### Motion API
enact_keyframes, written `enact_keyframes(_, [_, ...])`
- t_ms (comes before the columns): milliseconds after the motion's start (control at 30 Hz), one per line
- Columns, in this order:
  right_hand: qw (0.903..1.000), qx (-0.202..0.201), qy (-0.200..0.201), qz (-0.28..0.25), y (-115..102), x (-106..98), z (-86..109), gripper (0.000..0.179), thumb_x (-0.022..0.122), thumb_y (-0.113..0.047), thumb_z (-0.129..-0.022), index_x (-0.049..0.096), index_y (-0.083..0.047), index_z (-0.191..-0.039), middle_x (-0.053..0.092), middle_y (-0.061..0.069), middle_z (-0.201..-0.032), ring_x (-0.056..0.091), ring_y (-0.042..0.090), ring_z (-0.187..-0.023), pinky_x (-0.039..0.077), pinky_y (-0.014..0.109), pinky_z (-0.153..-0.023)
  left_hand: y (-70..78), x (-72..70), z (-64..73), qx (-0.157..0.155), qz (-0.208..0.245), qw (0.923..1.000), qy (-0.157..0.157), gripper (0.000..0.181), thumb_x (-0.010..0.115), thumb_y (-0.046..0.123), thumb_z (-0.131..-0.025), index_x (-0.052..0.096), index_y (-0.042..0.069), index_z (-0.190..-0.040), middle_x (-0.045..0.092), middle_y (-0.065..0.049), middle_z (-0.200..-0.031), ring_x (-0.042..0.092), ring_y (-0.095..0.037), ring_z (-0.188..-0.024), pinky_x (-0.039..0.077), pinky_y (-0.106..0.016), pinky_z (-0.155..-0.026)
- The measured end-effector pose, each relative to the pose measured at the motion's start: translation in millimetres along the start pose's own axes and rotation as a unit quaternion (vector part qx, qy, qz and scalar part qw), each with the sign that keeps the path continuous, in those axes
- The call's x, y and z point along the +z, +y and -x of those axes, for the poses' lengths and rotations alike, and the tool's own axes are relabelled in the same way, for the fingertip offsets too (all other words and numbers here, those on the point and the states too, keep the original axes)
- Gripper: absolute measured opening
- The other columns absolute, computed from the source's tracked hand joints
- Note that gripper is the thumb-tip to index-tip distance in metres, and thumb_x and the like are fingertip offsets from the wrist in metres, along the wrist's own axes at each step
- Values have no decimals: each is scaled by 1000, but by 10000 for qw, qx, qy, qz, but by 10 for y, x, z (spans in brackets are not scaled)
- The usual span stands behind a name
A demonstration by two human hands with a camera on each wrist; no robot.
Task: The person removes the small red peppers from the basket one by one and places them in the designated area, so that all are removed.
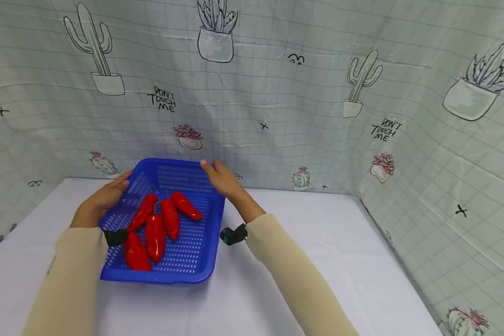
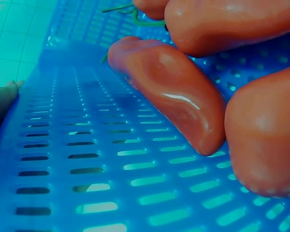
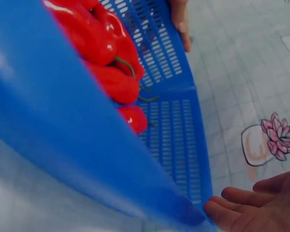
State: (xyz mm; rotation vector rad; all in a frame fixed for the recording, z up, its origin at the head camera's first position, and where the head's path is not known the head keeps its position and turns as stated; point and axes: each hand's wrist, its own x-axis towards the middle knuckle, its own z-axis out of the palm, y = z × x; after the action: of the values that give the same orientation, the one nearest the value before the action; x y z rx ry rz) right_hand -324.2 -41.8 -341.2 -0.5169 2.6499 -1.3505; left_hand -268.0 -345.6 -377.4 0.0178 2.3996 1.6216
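A blue perforated plastic basket (image 1: 180, 164) sits on the white table and holds several glossy red peppers (image 1: 155, 235). My left hand (image 1: 118, 185) lies with straight fingers along the basket's left rim. My right hand (image 1: 213, 171) touches the far right corner with relaxed fingers. In the left wrist view the peppers (image 2: 174, 92) lie close up on the slotted floor (image 2: 87, 159), and a fingertip (image 2: 2, 101) shows at the left edge. The right wrist view shows the basket wall (image 3: 63, 135), the peppers (image 3: 101, 43), my right hand (image 3: 246, 205) spread at the corner, and the left fingers (image 3: 180, 19) over the opposite rim.
The white table (image 1: 319, 261) stretches to the right and front of the basket. A cactus-print sheet (image 1: 277, 93) forms walls behind and on both sides. Small black wrist cameras (image 1: 234, 234) sit at my cuffs.
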Motion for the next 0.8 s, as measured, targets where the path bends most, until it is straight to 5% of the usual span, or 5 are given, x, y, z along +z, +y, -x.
enact_keyframes(167, [9990,317,-97,-300,-39,128,-45,73,35,-54,-102,27,-3,-155,30,13,-160,25,30,-149,23,46,-121,9,1,-2,23,-79,9999,80,52,8,24,-108,-16,12,-152,-11,-34,-157,17,-57,-140,21,-66,-113])
enact_keyframes(367, [9982,401,-83,-429,-77,289,-122,72,36,-53,-103,33,0,-151,35,15,-157,29,30,-147,25,44,-120,10,20,-8,97,33,9999,130,52,10,20,-108,-14,10,-154,-19,-29,-157,-4,-55,-144,7,-66,-116])
enact_keyframes(800, [9950,853,-90,-518,-102,737,-263,69,36,-50,-103,38,2,-149,39,17,-154,35,33,-144,29,45,-118,14,34,-9,48,46,9997,220,53,14,20,-109,-10,12,-156,-13,-28,-160,2,-54,-146,11,-65,-116])
